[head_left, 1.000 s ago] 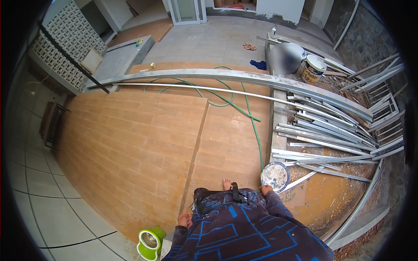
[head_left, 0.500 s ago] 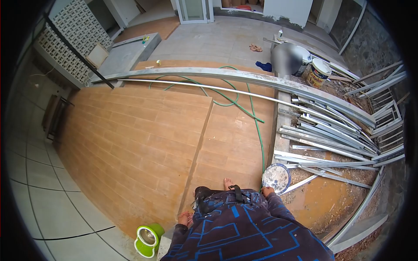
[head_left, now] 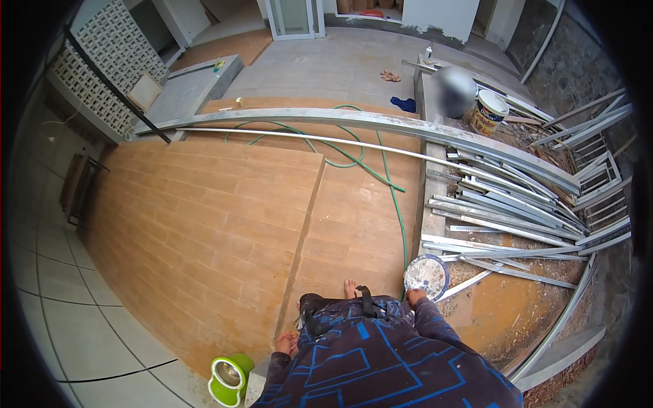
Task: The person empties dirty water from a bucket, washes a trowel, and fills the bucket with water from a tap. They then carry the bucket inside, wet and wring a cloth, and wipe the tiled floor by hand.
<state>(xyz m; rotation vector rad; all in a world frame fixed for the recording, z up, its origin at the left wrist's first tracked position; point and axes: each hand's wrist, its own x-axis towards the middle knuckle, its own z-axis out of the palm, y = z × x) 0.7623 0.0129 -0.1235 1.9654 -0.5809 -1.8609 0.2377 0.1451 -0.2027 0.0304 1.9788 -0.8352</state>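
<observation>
Low at the body's left side, my left hand (head_left: 286,343) has its fingers loosely apart, with nothing visible in them. It is over the edge of the wood-look tiled floor (head_left: 224,224). My right hand (head_left: 415,296) is closed beside the lower left rim of a round, paint-splattered white bucket or lid (head_left: 426,277) with a blue edge. Whatever it grips is too small to make out. A green hose (head_left: 401,231) runs down to that round rim. One bare foot (head_left: 350,288) shows in front of the dark, blue-lined clothing.
A long metal beam (head_left: 326,116) and a thin white pipe (head_left: 272,132) cross ahead. Metal profiles (head_left: 510,204) lie piled on the right, below a paint bucket (head_left: 489,111). A green and white container (head_left: 230,379) stands lower left. A floor step runs left of the foot.
The view swung slightly and came back. Both hands have stayed in nearly the same place against the body, the right one still beside the round rim.
</observation>
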